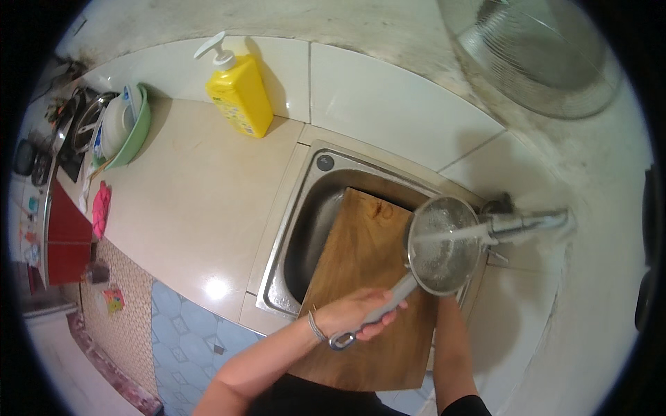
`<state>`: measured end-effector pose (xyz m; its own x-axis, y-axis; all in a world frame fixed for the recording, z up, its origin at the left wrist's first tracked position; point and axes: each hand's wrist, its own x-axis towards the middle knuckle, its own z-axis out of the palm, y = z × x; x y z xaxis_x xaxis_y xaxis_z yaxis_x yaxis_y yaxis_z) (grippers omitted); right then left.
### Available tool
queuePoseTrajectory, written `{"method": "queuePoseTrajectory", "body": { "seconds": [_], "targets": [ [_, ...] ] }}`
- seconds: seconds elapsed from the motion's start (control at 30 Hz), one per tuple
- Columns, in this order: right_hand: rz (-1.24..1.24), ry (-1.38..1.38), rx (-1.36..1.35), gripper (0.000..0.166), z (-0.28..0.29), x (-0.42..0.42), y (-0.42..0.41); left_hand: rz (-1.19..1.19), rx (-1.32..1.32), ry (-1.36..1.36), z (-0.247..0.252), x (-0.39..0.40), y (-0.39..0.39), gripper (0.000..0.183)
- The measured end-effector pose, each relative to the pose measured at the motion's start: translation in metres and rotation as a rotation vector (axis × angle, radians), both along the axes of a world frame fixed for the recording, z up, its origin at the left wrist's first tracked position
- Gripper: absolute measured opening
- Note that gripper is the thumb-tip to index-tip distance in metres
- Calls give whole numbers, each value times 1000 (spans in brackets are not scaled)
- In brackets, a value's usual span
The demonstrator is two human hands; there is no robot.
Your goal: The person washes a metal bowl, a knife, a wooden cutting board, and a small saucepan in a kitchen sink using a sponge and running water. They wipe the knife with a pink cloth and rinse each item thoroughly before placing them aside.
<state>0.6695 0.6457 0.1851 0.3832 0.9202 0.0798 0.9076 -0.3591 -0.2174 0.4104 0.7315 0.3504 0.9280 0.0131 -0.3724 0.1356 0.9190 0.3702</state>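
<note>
My left hand [359, 314] is closed around the grey handle of a round fine-mesh strainer [442, 265]. A stream of water from the metal tap [525, 222] runs over the mesh. Below it, a wooden cutting board [364, 249] lies slanted across the stainless-steel sink [302, 249], its near end reaching past the front edge toward my body. My right forearm reaches up along the board's right side. The strainer hides my right hand, so what it touches cannot be seen.
A yellow pump bottle [242, 96] stands on the tiled counter [208, 208] against the wall. Farther left are a green basin [138, 135] of dishes and a pink cloth [101, 208] at the counter edge. A large wire-mesh basket [541, 62] is at upper right.
</note>
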Motion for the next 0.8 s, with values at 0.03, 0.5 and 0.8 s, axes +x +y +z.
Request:
{"method": "queuePoseTrajectory", "body": {
  "seconds": [0.03,0.5,0.8],
  "targets": [
    [4,0,-18,26,9,-19,-4,-21,27,8,4,1,2,35],
    [-366,-132,-77,32,45,-58,-91,-58,155,3,11,-8,15,38],
    [-116,282,8,26,100,-261,-55,-117,247,-35,16,-19,24,33]
  ]
}}
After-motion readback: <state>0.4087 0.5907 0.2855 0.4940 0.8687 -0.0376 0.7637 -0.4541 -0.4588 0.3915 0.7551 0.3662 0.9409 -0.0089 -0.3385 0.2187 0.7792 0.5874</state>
